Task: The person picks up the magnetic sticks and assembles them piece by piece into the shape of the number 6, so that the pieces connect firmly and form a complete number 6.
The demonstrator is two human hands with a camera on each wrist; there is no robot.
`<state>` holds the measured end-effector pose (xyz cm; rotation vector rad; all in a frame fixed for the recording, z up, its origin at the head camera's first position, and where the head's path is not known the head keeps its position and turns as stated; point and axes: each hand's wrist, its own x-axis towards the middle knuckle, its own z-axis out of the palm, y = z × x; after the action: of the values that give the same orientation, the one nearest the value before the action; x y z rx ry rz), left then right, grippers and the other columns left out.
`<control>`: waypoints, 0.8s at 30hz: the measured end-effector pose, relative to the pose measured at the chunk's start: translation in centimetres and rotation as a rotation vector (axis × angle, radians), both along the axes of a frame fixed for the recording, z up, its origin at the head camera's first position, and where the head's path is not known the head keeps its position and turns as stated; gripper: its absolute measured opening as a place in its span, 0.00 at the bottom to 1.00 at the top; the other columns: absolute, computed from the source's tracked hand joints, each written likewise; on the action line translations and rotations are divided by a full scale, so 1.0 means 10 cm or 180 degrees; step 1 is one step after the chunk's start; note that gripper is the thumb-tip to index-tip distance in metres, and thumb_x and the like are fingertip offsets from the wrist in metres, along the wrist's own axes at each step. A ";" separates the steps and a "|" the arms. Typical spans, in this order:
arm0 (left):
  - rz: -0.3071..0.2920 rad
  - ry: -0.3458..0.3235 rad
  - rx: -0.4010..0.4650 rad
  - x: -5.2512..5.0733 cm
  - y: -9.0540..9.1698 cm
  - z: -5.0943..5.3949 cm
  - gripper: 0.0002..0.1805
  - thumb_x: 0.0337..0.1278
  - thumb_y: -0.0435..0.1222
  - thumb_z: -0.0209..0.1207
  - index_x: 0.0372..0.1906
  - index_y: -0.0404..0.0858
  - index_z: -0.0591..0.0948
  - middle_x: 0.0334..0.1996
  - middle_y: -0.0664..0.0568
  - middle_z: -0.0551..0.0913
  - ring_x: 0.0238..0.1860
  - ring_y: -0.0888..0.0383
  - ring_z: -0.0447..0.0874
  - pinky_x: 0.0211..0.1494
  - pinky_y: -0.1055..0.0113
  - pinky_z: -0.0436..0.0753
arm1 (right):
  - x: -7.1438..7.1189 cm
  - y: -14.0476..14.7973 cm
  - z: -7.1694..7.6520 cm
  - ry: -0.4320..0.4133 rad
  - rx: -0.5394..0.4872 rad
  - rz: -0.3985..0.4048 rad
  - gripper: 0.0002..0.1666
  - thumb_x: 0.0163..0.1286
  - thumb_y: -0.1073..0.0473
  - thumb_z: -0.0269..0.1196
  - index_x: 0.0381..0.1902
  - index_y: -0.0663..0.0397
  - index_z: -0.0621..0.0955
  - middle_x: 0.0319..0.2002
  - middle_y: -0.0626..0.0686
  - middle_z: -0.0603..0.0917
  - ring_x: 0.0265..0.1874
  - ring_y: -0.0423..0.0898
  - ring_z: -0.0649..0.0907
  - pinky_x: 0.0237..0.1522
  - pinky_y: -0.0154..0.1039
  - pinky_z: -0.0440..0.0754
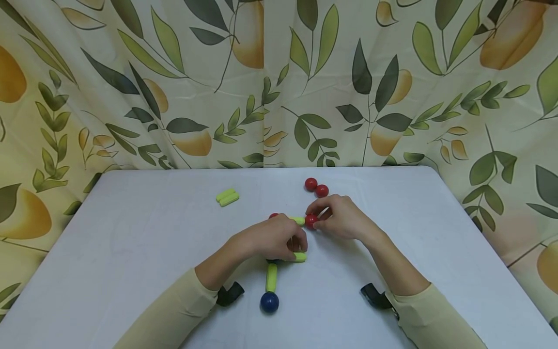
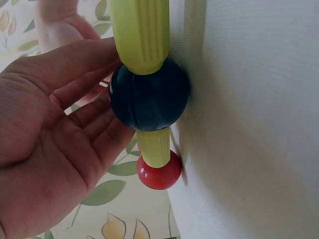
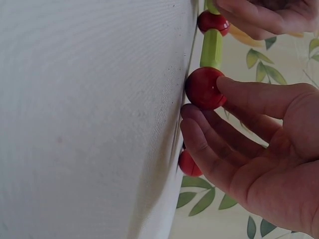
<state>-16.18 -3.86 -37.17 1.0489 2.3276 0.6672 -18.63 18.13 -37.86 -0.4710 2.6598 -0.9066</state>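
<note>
Plain beige fabric is covering a person's forearms, the left sleeve (image 1: 174,310) and matching right sleeve (image 1: 431,315) creasing and ending short of the bare left hand (image 1: 276,237) and right hand (image 1: 340,218). A stubby black left device (image 1: 231,294) and right device (image 1: 375,295) are jutting out.

The red balls (image 1: 311,222) are a deep, even red, the blue balls (image 1: 269,302) a dark navy, and the sticks (image 1: 271,277) a bright lime green. The desk (image 1: 131,252) is plain white and the sleeves (image 1: 165,310) plain beige, while the cream curtain (image 1: 279,116) carries a print of green leaves and orange fruit.
</note>
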 end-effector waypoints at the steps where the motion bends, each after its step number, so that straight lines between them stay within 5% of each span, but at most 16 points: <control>1: 0.0009 -0.0011 0.0022 0.00 -0.01 0.01 0.09 0.60 0.32 0.72 0.46 0.42 0.90 0.34 0.59 0.87 0.38 0.63 0.83 0.43 0.75 0.80 | 0.00 0.00 0.00 -0.0001 -0.0002 0.0000 0.14 0.64 0.64 0.74 0.48 0.50 0.89 0.42 0.52 0.90 0.37 0.47 0.86 0.44 0.41 0.86; 11: 0.0018 -0.0140 0.0144 -0.05 -0.07 0.02 0.13 0.61 0.30 0.70 0.50 0.41 0.89 0.39 0.53 0.89 0.38 0.64 0.83 0.43 0.74 0.82 | 0.00 0.00 0.00 0.0030 0.0004 0.0017 0.15 0.64 0.64 0.73 0.48 0.51 0.89 0.43 0.53 0.90 0.38 0.47 0.86 0.45 0.43 0.86; 24: 0.0192 -0.0128 0.0161 -0.14 -0.20 0.10 0.12 0.63 0.32 0.69 0.51 0.43 0.88 0.35 0.60 0.86 0.39 0.62 0.83 0.44 0.70 0.83 | 0.01 0.00 0.00 0.0069 0.0050 0.0014 0.15 0.63 0.63 0.74 0.48 0.50 0.89 0.42 0.52 0.90 0.38 0.48 0.86 0.42 0.40 0.85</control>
<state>-17.54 -5.90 -36.13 0.9814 2.3267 0.7673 -18.54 18.13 -37.90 -0.4855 2.6822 -0.8838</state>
